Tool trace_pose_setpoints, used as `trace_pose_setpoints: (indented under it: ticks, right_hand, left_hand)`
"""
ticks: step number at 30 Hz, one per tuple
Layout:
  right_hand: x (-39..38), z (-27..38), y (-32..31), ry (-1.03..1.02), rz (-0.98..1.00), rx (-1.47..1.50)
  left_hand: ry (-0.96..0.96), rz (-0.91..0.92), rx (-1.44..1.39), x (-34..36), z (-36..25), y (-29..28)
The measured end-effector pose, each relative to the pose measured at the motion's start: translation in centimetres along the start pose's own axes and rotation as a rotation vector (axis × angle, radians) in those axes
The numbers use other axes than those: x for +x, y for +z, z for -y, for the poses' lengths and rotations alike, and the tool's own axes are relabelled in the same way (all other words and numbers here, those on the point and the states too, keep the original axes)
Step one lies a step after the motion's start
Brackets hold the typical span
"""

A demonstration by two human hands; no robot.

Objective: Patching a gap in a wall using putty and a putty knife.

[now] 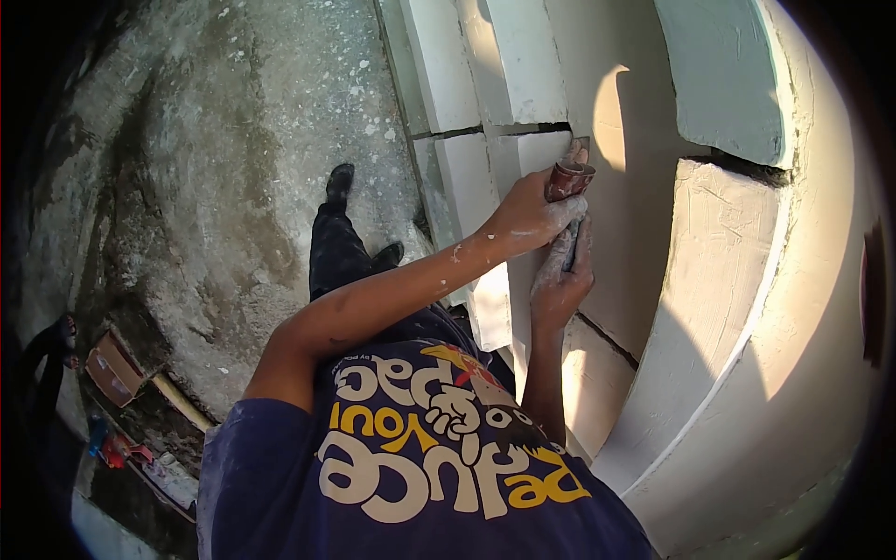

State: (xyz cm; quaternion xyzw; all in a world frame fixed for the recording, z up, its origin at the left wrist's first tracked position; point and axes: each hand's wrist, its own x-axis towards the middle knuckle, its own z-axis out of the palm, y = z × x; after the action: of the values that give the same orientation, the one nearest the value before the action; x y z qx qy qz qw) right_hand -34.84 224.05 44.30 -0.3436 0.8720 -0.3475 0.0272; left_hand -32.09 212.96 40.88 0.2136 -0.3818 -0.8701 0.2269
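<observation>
Pressing a putty knife [571,173] to the white grooved wall [644,233], both hands' fingers wrapped around it, above a concrete floor [233,140]

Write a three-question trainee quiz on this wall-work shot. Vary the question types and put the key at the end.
1. True or false: the left hand grips the reddish-brown handle of the scraper.
2. Where is the scraper's blade pressed? A) the concrete floor B) the white wall C) the cardboard box
3. Fill in: the right hand sits just ___ the left hand.

Key:
1. True; the handle is in its grip.
2. B; the blade meets the white wall beside a horizontal groove, far from the concrete floor and cardboard box.
3. below; its fingers reach up towards the tool.
</observation>
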Motion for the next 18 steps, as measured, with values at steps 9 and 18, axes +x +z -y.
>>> trace_pose_setpoints:
  ticks: [9,18]
  right_hand:
    - [-1.2,-0.4,0.4,-0.054,-0.020,-0.057]
    - [-2.8,0.4,-1.1,0.045,0.015,-0.020]
  left_hand:
    - [0.192,-0.062,0.015,-0.7,0.6,0.5]
    - [0.166,-0.050,-0.039,-2.0,1.5,0.8]
